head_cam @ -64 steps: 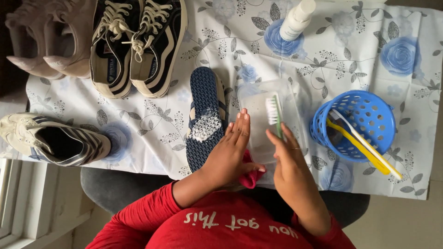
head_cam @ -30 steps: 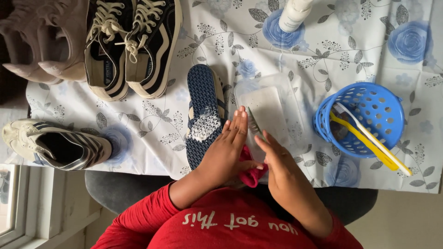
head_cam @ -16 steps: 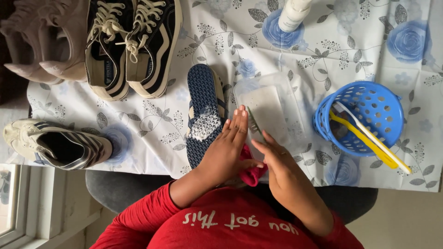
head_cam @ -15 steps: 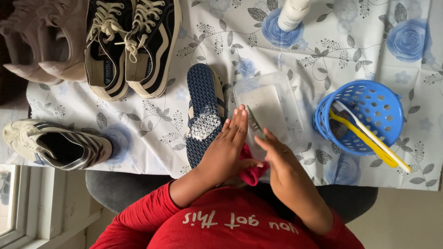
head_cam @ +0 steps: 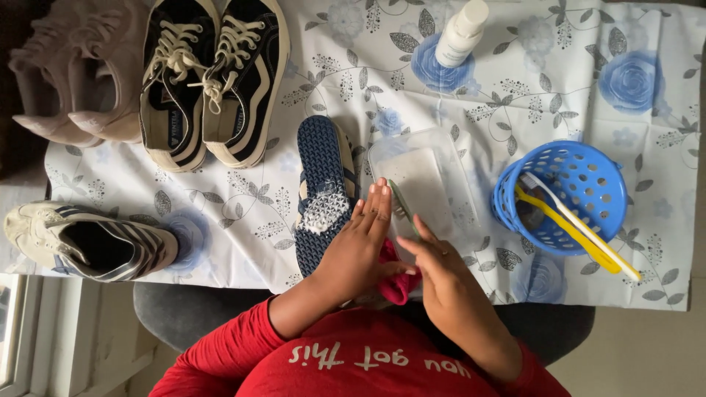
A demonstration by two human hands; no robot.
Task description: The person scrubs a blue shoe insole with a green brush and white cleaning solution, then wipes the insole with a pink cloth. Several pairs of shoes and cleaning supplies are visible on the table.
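Observation:
My left hand (head_cam: 358,248) lies flat with fingers together over a pink shoe or cloth (head_cam: 396,279) near the table's front edge; most of that pink thing is hidden. My right hand (head_cam: 435,266) holds a green-handled brush (head_cam: 401,206) whose head reaches up between the two hands. Just left of my left hand lies a dark blue slipper (head_cam: 323,187), sole up, with white foam on its middle. A clear plastic tub (head_cam: 424,182) sits directly beyond the brush.
A blue perforated basket (head_cam: 566,165) with yellow and white brushes stands at the right. A white bottle (head_cam: 460,33) is at the back. Black sneakers (head_cam: 213,77), pinkish shoes (head_cam: 70,81) and a white striped sneaker (head_cam: 88,242) lie at left on the floral cloth (head_cam: 588,66).
The brush was upright over the tub with bristles showing; my right hand has drawn it down and tilted it toward the pink thing. My left hand stays pressed in place.

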